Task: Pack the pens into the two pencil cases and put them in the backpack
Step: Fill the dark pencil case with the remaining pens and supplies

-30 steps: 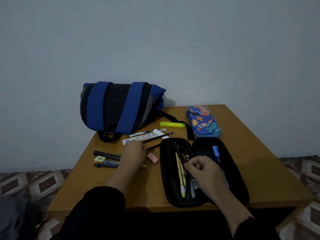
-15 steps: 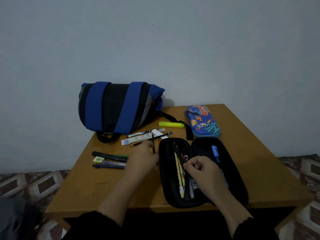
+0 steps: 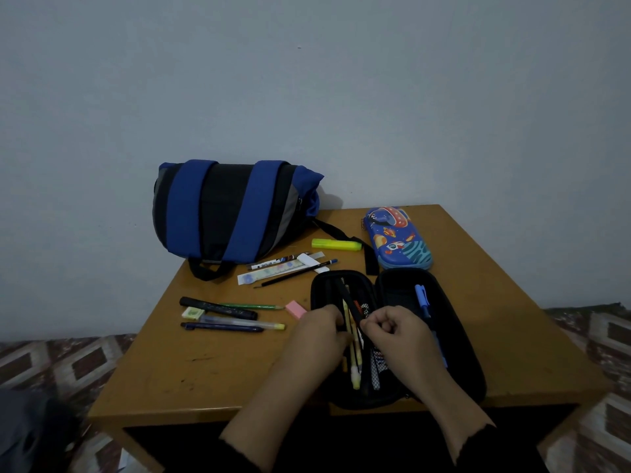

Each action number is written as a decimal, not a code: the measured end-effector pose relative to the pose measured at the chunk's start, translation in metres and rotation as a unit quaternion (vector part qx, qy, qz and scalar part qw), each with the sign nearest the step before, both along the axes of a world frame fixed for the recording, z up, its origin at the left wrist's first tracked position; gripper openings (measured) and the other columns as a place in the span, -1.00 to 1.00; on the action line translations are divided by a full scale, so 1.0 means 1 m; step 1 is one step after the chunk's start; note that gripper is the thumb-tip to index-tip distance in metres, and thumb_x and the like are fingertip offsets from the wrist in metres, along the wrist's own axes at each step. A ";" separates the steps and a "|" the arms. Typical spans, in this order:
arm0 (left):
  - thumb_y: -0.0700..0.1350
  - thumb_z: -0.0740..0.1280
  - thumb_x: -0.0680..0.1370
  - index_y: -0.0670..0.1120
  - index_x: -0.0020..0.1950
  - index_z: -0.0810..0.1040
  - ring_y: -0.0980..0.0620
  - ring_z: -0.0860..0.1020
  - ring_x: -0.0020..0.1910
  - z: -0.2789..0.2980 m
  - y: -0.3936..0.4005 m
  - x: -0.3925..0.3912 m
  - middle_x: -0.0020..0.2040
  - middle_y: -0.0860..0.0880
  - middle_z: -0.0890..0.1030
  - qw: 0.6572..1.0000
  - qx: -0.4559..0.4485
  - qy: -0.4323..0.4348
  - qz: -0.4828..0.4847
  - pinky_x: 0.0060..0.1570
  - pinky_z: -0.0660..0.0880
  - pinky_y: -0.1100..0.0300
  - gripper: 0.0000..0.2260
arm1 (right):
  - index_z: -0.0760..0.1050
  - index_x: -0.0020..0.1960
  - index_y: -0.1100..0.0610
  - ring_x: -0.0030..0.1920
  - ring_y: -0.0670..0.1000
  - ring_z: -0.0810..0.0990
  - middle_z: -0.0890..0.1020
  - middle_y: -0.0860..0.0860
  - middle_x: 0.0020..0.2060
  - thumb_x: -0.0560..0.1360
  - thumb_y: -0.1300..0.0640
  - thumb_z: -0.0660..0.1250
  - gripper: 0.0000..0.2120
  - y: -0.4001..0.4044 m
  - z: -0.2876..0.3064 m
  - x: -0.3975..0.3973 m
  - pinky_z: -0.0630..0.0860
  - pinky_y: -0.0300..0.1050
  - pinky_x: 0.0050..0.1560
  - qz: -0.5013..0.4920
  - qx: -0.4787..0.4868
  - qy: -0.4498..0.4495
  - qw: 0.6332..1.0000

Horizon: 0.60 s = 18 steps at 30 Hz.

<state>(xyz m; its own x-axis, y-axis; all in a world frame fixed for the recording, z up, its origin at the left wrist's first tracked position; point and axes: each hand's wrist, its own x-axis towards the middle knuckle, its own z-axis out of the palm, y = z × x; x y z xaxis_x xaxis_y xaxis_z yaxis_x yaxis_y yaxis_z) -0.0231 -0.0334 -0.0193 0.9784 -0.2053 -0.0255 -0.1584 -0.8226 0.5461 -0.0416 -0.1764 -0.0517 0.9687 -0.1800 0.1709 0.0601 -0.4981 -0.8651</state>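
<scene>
The black pencil case [image 3: 454, 339] lies open at the table's front, several pens in its left half and a blue pen [image 3: 422, 299] in its right half. My left hand [image 3: 319, 332] reaches into the left half, fingers curled around a thin dark pencil [image 3: 345, 287] that is mostly hidden. My right hand [image 3: 397, 331] pinches the lower end of a black pen [image 3: 348, 298] slanting across that half. The blue space-print pencil case [image 3: 396, 238] lies zipped at the back right. The blue and black backpack [image 3: 218, 213] rests against the wall.
Loose on the wooden table [image 3: 205, 370]: a yellow highlighter [image 3: 336, 244], a ruler [image 3: 280, 271], a black pencil [image 3: 295, 274], a pink eraser [image 3: 295, 308], a black marker [image 3: 218, 307], a green pen [image 3: 252, 306], a yellow-capped pen [image 3: 242, 322], a dark blue pen [image 3: 222, 327].
My left hand picked a thin dark pencil off the table near the pink eraser and carried it right into the black case. My right hand stayed on the black pen.
</scene>
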 end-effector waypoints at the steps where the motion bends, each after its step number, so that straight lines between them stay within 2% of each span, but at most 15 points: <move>1: -0.11 0.26 0.59 -0.10 0.15 0.55 0.01 0.55 -0.05 0.001 0.001 0.002 0.03 -0.06 0.61 1.000 0.008 0.004 -0.016 -0.04 0.52 0.13 -0.83 | 0.50 -0.33 0.05 -0.33 -0.11 0.42 0.43 0.01 -0.33 0.47 0.09 0.39 -0.79 0.000 0.000 0.000 0.35 -0.31 -0.28 0.001 0.000 0.001 1.000; 4: -0.15 0.23 0.60 -0.08 0.17 0.58 0.00 0.56 0.03 0.002 0.006 0.004 0.08 -0.05 0.61 0.998 0.011 0.025 -0.052 0.03 0.52 0.14 -0.80 | 0.50 -0.33 0.05 -0.32 -0.09 0.44 0.45 0.02 -0.32 0.47 0.08 0.39 -0.79 0.000 0.000 0.000 0.37 -0.29 -0.26 0.002 0.000 0.003 1.000; 8: -0.16 0.33 0.55 -0.04 0.16 0.51 0.04 0.53 0.03 0.001 0.010 0.003 0.09 -0.01 0.58 0.997 0.017 0.022 -0.076 -0.03 0.51 0.20 -0.81 | 0.50 -0.33 0.06 -0.32 -0.10 0.43 0.46 0.03 -0.32 0.47 0.08 0.39 -0.79 0.000 0.001 0.000 0.33 -0.31 -0.30 0.000 -0.010 0.000 1.000; 11: -0.16 0.32 0.55 -0.05 0.13 0.46 0.01 0.52 0.04 0.003 0.009 0.004 0.09 -0.02 0.54 0.992 0.055 0.010 -0.111 -0.05 0.50 0.16 -0.82 | 0.51 -0.33 0.04 -0.32 -0.08 0.43 0.46 0.02 -0.31 0.47 0.09 0.38 -0.80 0.000 0.000 0.000 0.36 -0.28 -0.29 0.002 -0.003 0.001 1.000; 14: -0.14 0.26 0.57 -0.02 0.07 0.38 0.01 0.47 -0.06 0.005 0.009 0.004 -0.01 0.00 0.49 0.985 0.091 -0.003 -0.148 -0.17 0.40 0.16 -0.89 | 0.51 -0.32 0.04 -0.31 -0.07 0.43 0.45 0.01 -0.31 0.47 0.10 0.39 -0.81 0.000 0.000 0.000 0.37 -0.26 -0.27 0.003 -0.001 0.002 1.000; 18: -0.14 0.17 0.59 -0.01 0.06 0.34 -0.03 0.49 -0.15 -0.001 0.012 0.003 -0.10 -0.02 0.49 0.983 0.096 -0.028 -0.155 -0.21 0.47 0.05 -0.92 | 0.51 -0.32 0.04 -0.32 -0.09 0.42 0.46 0.02 -0.30 0.47 0.10 0.39 -0.80 0.000 0.000 -0.001 0.33 -0.31 -0.29 0.001 -0.005 0.000 1.000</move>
<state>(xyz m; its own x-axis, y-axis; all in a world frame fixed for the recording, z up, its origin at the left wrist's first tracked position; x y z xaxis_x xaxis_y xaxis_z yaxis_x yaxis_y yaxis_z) -0.0199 -0.0212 -0.0199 0.8704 -0.4906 -0.0410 -0.4431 -0.8171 0.3688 -0.0422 -0.1761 -0.0512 0.9689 -0.1766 0.1733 0.0613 -0.5074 -0.8595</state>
